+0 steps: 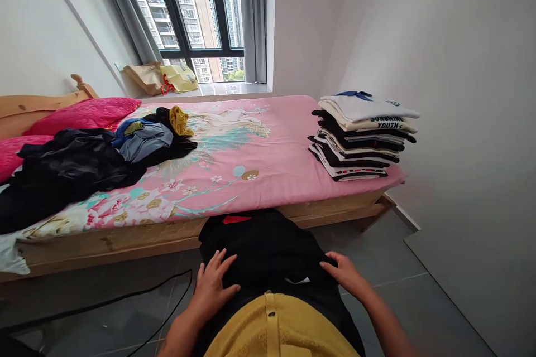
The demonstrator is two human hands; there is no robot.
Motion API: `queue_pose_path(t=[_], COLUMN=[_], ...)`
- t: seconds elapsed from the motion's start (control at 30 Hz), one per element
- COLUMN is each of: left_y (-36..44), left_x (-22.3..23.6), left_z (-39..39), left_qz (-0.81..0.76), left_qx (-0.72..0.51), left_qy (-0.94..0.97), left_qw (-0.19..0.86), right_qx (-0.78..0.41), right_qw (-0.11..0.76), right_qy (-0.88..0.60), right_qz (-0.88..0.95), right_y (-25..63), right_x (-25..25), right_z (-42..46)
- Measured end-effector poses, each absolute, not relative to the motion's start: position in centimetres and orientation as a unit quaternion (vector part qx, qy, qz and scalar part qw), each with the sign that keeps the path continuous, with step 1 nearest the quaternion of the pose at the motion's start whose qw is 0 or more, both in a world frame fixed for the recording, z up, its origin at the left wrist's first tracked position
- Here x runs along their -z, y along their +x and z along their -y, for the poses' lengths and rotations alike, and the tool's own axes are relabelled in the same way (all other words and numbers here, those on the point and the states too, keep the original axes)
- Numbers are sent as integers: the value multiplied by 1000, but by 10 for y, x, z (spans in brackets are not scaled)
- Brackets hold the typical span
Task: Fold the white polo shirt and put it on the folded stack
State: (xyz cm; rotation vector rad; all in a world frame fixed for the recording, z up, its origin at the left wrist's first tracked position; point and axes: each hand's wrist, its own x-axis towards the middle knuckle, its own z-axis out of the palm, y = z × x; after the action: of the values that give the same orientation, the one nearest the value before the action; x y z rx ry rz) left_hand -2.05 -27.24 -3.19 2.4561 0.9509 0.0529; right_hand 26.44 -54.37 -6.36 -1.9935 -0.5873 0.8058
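Note:
A black garment [263, 251] with a red patch near its top and a small white mark lower down lies spread in front of my body, reaching to the bed's edge. On its left side my left hand [213, 287] rests flat, fingers spread and thumb apart. At the opposite side my right hand [344, 274] pinches the garment's edge between thumb and fingers. Below the hands shows the yellow top [247, 326] that I wear.
The bed [288, 150] has a pink floral sheet. A stack of folded clothes [360, 136] stands at its right end. Loose dark clothes [79, 164] are heaped on the left beside pink pillows [87, 114]. A black cable [138, 293] crosses the floor; paper bags [146, 77] sit by the window.

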Motion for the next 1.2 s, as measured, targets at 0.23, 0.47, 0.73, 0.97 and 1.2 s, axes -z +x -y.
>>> queue_pose_path(t=[0.23,0.47,0.73,0.97,1.2], left_y=[9,12,42,3,-14], left_x=[-8,-137,-88,19,21], left_z=[267,255,214,239,265], left_qz=[-356,-343,-387,-421,-415], left_qx=[-176,-398,-343,-187,-171], left_qy=[823,629,639,749,783], left_qw=[406,573,570,476,432], right_qx=[-263,-78,-230,-151,-162], right_qw=[662,798,738,575,504], right_qy=[-690,-586,-602,-777,-793], right_qz=[128,122,200,206,301], right_y=[263,273,298,290,258], right_x=[2,-137,-123,37,23], right_z=[526,511,458,464,470])
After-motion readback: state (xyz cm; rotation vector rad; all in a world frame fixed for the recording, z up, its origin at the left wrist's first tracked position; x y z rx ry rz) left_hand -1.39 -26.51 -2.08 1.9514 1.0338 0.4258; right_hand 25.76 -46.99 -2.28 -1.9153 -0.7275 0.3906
